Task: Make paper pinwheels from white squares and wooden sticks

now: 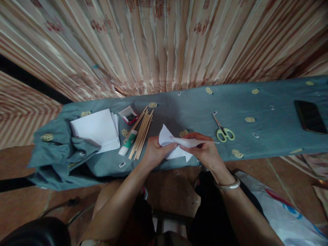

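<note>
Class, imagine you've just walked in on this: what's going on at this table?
A person holds a curled, partly folded piece of white paper between the left hand and right hand, over the near edge of a cloth-covered table. To the person's left lie wooden sticks, a green-and-white tube, an open small box and a stack of white sheets. To the right lie scissors, not in use, and, farther off, a dark phone.
</note>
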A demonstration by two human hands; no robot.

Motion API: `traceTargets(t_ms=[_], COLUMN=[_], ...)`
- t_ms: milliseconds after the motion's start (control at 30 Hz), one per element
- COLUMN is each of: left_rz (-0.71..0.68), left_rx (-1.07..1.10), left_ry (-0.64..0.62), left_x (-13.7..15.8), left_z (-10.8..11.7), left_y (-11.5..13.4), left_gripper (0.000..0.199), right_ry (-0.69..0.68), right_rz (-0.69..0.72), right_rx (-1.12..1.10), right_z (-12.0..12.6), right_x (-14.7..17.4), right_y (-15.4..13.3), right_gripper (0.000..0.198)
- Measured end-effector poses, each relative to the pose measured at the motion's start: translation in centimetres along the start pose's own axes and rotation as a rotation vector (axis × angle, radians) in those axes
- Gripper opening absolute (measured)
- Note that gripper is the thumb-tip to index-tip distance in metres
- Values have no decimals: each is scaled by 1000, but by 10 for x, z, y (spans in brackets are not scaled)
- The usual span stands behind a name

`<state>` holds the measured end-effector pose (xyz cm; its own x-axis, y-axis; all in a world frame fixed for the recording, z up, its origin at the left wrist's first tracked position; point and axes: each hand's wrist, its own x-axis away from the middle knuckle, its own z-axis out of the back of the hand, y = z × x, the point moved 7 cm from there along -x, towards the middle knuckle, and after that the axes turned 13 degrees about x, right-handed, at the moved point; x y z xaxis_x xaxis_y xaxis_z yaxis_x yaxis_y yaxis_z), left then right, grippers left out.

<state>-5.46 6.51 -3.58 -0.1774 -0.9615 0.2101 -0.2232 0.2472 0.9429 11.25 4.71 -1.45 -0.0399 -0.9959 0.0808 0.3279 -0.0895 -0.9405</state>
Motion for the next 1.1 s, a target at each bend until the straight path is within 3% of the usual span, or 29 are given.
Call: traceTargets(t_ms=[233, 467, 600, 1100], left_rz=[-17, -162, -211, -198], left_rx=[75, -13, -38, -79], left_ry=[-60, -143, -173, -239], left_x=[-1, 7, 11, 17], left_z=[-4, -11, -12, -16], left_y=[2, 18, 22, 27], left_gripper=[26, 13, 10, 17], right_ry=[-1, 34, 82, 11], right_rz=[28, 447, 576, 542], right_rx=[54, 359, 457, 361], right_z=[0, 5, 6, 3], right_x=[6, 33, 44, 44], right_y=[4, -33, -42, -44], right_gripper=[13, 14, 17, 15])
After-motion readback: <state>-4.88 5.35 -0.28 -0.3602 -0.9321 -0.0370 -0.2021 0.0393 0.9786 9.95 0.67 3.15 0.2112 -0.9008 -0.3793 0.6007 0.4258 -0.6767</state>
